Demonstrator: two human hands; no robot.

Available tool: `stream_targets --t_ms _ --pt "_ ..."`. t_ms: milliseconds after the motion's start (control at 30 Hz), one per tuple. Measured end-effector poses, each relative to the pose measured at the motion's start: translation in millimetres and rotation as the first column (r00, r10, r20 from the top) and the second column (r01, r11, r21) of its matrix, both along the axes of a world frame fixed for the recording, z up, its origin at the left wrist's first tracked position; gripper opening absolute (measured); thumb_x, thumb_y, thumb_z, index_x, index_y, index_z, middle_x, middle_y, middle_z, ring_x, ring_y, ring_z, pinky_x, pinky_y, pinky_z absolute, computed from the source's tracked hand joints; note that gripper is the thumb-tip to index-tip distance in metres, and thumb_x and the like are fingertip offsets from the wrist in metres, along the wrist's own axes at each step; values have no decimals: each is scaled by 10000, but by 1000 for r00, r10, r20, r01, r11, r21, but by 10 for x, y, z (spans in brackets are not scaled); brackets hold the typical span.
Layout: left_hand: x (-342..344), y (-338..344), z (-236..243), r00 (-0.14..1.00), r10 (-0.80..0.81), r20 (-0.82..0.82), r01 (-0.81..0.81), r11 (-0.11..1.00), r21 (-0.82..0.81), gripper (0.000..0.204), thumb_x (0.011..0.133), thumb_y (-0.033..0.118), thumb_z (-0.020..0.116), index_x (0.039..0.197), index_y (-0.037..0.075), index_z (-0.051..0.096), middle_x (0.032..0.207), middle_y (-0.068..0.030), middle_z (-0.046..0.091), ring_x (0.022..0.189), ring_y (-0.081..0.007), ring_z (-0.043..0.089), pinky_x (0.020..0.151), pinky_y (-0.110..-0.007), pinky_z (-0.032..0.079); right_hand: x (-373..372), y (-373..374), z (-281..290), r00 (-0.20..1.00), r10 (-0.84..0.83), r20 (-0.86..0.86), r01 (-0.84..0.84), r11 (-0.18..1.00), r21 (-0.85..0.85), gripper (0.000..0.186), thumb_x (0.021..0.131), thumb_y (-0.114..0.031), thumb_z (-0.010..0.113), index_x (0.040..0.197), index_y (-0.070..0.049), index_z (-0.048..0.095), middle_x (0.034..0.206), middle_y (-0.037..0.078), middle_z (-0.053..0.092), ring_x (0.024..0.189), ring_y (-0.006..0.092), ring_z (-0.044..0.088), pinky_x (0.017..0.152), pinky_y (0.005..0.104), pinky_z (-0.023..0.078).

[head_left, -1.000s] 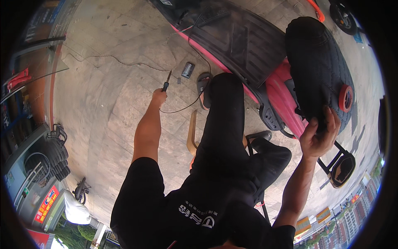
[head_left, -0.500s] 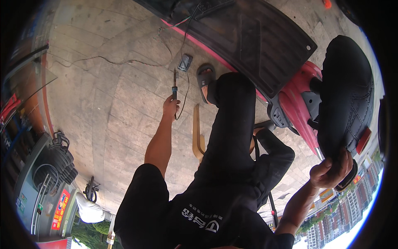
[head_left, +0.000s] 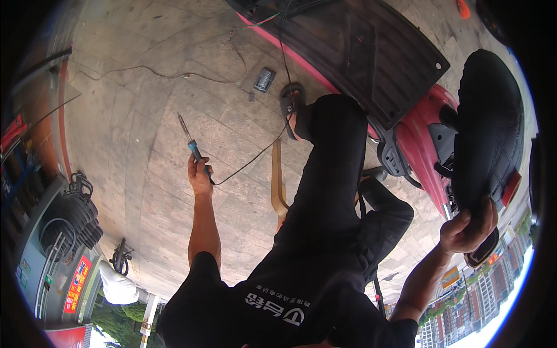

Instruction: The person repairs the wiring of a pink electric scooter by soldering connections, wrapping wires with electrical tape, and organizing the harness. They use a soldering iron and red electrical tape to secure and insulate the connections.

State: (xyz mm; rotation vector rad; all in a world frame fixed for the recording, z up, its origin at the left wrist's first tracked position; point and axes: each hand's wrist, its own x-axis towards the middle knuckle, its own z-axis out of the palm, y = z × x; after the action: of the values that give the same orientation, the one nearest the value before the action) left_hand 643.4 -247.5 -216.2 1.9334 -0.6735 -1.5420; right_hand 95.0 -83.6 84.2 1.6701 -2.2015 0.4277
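My left hand is wrapped round the handle of a soldering iron, holding it over the paving with its metal tip pointing up and left. A thin dark cord runs from the handle's lower end toward my sandalled foot. On the right, my right hand grips the near end of a black scooter seat, thumb on the side facing me. Beneath and beside the seat is the pink scooter body. A small dark rectangular box lies on the ground by the sandal.
The scooter's black footboard fills the upper right. A thin wire trails across the paving, and coloured wires run near the scooter's edge. A curved tan piece lies by my leg. Shopfronts line the left.
My left hand has swung left with the soldering iron, carrying its tip away from the small box. The cord now stretches toward my foot. My right hand stays on the seat.
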Motion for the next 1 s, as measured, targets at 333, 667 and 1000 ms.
stream_targets --t_ms 333,667,1000 --pt "-604 -903 -662 495 -705 508 869 394 -299 405 880 36 595 1282 80 568 1005 -148 672 885 -314 661 768 -388 529 -1 1 -20 999 -7 -46 7 1000 -7 373 956 -181 545 1219 84 542 1115 213 615 1022 313 614 864 363 523" --pt "-920 -858 -1293 -18 -904 427 886 184 427 371 887 147 511 1242 222 585 1067 -175 679 1004 -386 640 852 -485 516 21 -107 -4 980 -28 -198 26 1000 -11 362 981 -239 540 1124 83 621 1042 183 673 945 305 645 839 383 516" --pt "-808 -984 -1340 41 -915 401 914 196 356 359 867 149 506 1197 230 625 976 -198 686 919 -402 655 768 -492 524 26 -152 -12 966 -24 -256 23 1000 -7 408 999 -295 510 1115 75 638 1031 186 678 937 310 650 845 405 511"
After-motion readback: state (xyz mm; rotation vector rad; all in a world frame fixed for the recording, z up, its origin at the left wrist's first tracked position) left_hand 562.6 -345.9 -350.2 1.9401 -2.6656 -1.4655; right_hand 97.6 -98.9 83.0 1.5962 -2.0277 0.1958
